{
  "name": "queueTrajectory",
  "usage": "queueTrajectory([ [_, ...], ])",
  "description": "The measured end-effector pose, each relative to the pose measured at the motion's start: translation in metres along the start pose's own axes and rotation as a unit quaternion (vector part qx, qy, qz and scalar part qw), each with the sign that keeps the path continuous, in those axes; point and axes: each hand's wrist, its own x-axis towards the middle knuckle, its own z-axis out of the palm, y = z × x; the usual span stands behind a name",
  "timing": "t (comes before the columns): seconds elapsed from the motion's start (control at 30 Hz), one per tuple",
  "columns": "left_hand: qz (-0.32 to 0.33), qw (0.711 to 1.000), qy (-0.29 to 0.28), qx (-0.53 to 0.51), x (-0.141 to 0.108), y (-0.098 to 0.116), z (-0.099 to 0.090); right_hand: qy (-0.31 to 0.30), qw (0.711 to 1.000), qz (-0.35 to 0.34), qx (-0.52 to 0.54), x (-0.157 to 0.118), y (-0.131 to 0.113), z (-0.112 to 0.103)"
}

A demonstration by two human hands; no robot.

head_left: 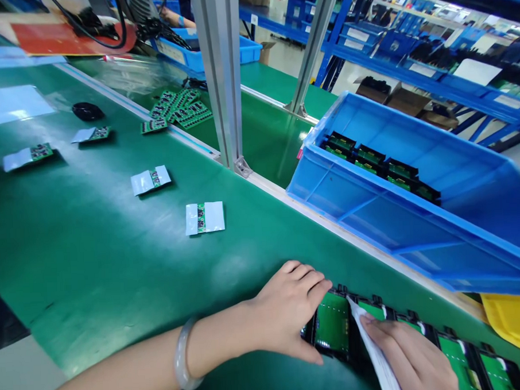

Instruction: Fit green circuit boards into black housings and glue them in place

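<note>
My left hand [291,308], with a pale bangle on its wrist, rests against the left end of a row of black-framed green circuit boards. Its thumb and fingers span the end board [331,324], closed on its frame. Just right of it, my right hand [407,349] pinches a folded white sheet [374,348], whose tip touches the gap beside that board. More framed boards [454,356] run on to the lower right, partly hidden by my right hand.
A blue bin [399,229] holding several black-framed boards stands at the right. Small boards with white wrapping [213,216] lie spaced along the green table [117,270]. Loose green boards [181,108] are piled near a metal post [222,76]. A yellow tray [515,322] is at the right edge.
</note>
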Motion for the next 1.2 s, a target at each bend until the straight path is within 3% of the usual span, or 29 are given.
queueTrajectory([
  [0.13, -0.001, 1.000, 0.003, 0.001, 0.000, 0.000, 0.001, -0.002, 1.000, 0.013, 0.012, 0.003, -0.001, -0.004],
  [0.43, 0.004, 1.000, 0.001, 0.007, 0.001, 0.000, -0.001, -0.004, 0.999, -0.042, -0.011, 0.006, 0.005, -0.006],
  [1.2, 0.003, 1.000, 0.004, 0.016, 0.000, 0.000, 0.000, -0.011, 0.999, -0.034, -0.001, 0.008, 0.003, -0.011],
])
